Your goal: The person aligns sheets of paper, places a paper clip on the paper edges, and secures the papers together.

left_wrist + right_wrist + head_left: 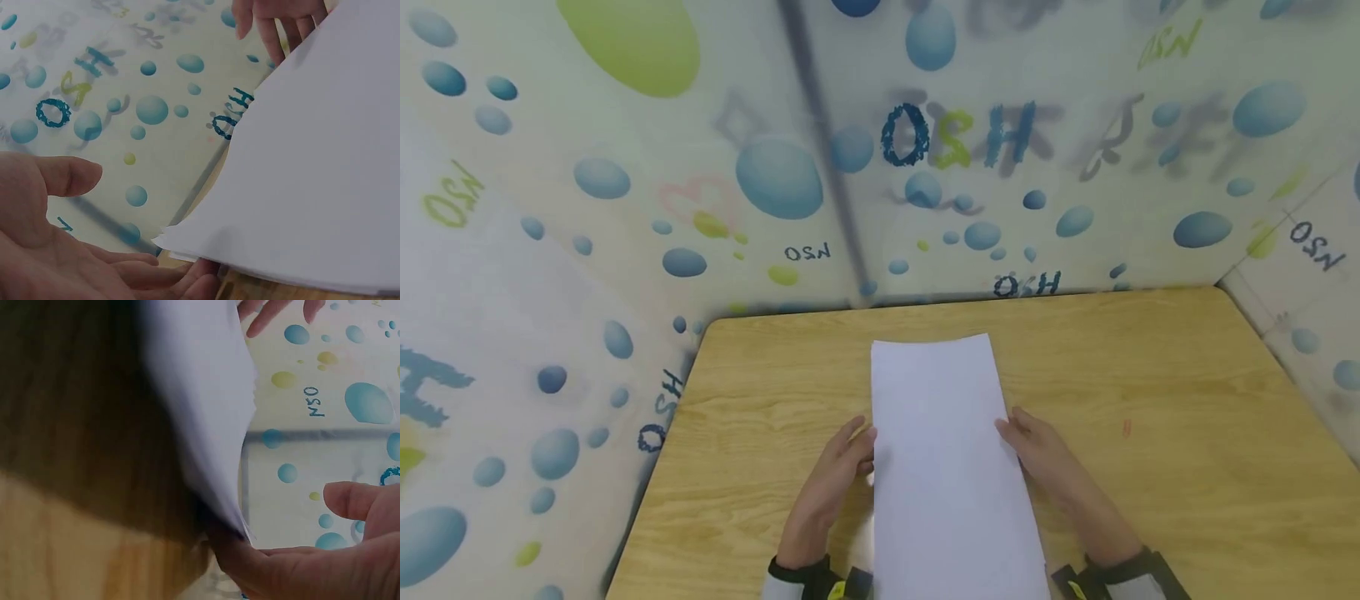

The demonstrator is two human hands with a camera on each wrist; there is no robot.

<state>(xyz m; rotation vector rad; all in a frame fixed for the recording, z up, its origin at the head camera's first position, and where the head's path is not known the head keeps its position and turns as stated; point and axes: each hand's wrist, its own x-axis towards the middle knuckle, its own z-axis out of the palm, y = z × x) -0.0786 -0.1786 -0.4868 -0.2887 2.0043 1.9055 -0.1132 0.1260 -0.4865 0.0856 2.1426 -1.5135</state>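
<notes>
A long white sheet of paper [951,450], apparently folded, lies lengthwise on the wooden table [1157,392]. My left hand [842,467] is at its left edge and my right hand [1037,454] at its right edge. In the left wrist view the left fingers [187,275] reach under the paper's [312,169] raised edge, with the thumb [72,175] held apart from it. The right wrist view shows the same: the right fingers [250,562] lie beneath the paper [206,406], and the thumb [356,500] stays clear. Neither hand pinches the sheet.
Walls printed with blue and green bubbles [778,179] close in the table at the back and on both sides. A dark seam [820,125] runs down the back wall. A small red mark [1125,427] sits on the wood right of the paper.
</notes>
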